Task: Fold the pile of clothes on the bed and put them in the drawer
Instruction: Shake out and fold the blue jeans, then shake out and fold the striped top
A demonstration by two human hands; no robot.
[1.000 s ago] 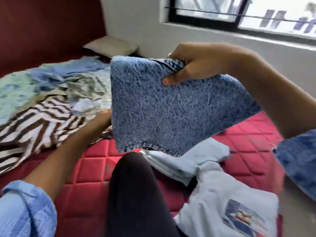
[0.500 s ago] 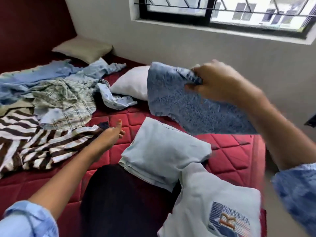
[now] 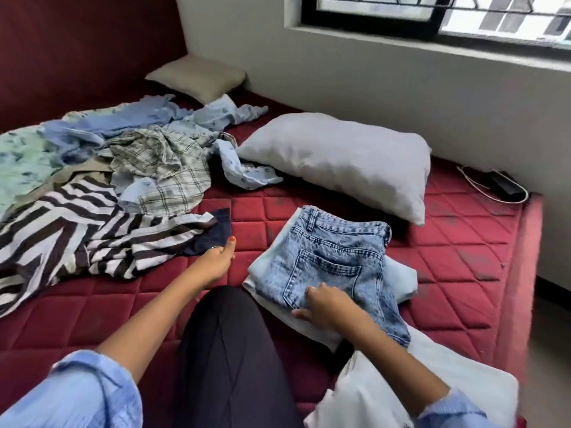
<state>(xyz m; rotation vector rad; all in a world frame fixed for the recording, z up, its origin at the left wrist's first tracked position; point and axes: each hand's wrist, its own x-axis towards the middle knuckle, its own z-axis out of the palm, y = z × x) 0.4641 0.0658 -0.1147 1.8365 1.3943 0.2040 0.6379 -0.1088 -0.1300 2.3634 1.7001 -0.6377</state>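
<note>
Two pillows: one grey pillow, one beige pillow. One folded pair of jeans, one striped garment, one checked shirt. Two hands: left hand, right hand.

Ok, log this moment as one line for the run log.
folded jeans on stack | right hand resting on them | left hand reaching to navy garment | unfolded pile remains

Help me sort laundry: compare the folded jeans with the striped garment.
The folded jeans are a compact acid-washed blue bundle atop a pale folded stack by the right hand; the striped garment is brown-and-white, unfolded, sprawled crumpled near the left hand. Both lie on the red mattress.
</note>
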